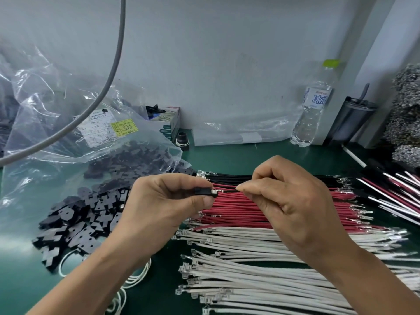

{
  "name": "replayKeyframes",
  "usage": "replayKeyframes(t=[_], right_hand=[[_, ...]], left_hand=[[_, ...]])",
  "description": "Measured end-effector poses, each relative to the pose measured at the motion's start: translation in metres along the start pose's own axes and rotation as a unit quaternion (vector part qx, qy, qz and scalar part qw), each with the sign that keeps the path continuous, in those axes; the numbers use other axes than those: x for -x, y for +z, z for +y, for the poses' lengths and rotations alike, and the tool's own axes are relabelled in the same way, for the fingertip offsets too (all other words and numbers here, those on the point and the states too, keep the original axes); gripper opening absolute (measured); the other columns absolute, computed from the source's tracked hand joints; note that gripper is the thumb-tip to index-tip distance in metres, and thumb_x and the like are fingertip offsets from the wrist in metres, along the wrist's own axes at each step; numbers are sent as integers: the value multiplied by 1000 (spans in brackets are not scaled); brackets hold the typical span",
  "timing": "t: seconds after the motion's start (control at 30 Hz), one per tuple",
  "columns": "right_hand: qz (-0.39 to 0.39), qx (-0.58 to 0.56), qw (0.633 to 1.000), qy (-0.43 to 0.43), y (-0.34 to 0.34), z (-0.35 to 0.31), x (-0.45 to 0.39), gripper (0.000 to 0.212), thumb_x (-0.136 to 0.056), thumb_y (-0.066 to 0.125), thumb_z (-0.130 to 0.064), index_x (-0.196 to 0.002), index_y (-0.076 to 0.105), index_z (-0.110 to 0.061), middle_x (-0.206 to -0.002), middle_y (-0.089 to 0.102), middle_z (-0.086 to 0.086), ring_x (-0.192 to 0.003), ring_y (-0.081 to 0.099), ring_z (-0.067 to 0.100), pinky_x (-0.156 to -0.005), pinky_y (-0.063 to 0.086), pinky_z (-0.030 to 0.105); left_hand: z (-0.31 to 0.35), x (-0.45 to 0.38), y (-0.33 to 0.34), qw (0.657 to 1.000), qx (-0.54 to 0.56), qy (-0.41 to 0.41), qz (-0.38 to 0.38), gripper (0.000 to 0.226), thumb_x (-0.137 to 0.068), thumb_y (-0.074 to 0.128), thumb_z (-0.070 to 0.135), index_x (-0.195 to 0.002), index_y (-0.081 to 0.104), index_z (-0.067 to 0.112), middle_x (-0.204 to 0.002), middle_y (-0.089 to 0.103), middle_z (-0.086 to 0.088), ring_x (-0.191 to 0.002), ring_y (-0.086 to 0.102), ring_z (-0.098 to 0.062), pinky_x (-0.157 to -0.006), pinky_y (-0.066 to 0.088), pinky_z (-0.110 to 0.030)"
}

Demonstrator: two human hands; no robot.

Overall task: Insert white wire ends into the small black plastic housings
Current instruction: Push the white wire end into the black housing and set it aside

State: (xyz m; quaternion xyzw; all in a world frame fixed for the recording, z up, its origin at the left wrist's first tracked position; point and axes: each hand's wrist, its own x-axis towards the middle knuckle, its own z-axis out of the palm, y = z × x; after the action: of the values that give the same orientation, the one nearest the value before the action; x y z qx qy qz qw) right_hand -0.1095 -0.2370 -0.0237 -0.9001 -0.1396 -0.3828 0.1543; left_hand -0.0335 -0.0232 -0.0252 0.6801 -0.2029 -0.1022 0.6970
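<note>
The small black housing [203, 192] is held in the air above the middle of the bench [250, 155], pinched between thumb and forefinger of the left hand [168, 198]. At its open side a metal terminal [217, 191] stands just at the mouth, perhaps partly inside; I cannot tell how deep. The wire behind this terminal looks dark, not white, but it is thin and mostly hidden by the fingers, so I am not sure of its colour. The right hand [284, 196] grips this wire close behind the terminal with its fingertips closed on it. To do this step well, I think the terminal should stay in one line with the cavity, the grip should remain near the crimp so the wire does not bend, and the push should be straight until the terminal locks; a light pull back afterwards would confirm it. Under the hands lie rows of black wires [229, 177], red wires [238, 208] and white wires [250, 269], reaching to the near edge and the right edge. More black housings [75, 223] are heaped toward the left edge, spilling from a clear plastic bag [68, 123]. A water bottle [311, 110] stands at the far edge.
</note>
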Motion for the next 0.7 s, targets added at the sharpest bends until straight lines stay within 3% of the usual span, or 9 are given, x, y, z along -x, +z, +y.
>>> replayKeyframes(t=[0.23,0.4,0.6,0.7], right_hand=[[-21,-92,994,46,3,-3,2,12,-90,71,-18,-97,81,-17,-84,59,-6,-74,59,12,-62,51,30],[-42,-17,999,17,7,-10,2,10,-89,75,-11,-98,79,-13,-85,59,-5,-76,58,13,-62,52,32],[-56,-82,992,74,12,-6,4,9,-91,72,-20,-97,78,-17,-89,61,-11,-79,58,5,-70,45,17],[-55,-78,993,73,14,-5,3,12,-92,69,-24,-91,78,-15,-86,62,-9,-79,60,8,-69,50,24]], left_hand=[[-3,-1,-4,1000,5,-1,-27,30,-56,86,20,-86,84,19,-82,80,-11,-66,74,-15,-63,58,-19],[-9,-1,0,993,-104,57,-23,20,-66,86,19,-85,84,25,-83,80,-2,-76,76,-20,-71,62,-26],[-11,-3,-1,992,-101,74,-19,22,-66,85,24,-88,83,28,-82,80,1,-74,76,-18,-67,58,-19],[-12,-3,0,993,-95,67,-21,23,-66,85,23,-89,83,27,-81,80,-2,-73,77,-21,-68,60,-22]])
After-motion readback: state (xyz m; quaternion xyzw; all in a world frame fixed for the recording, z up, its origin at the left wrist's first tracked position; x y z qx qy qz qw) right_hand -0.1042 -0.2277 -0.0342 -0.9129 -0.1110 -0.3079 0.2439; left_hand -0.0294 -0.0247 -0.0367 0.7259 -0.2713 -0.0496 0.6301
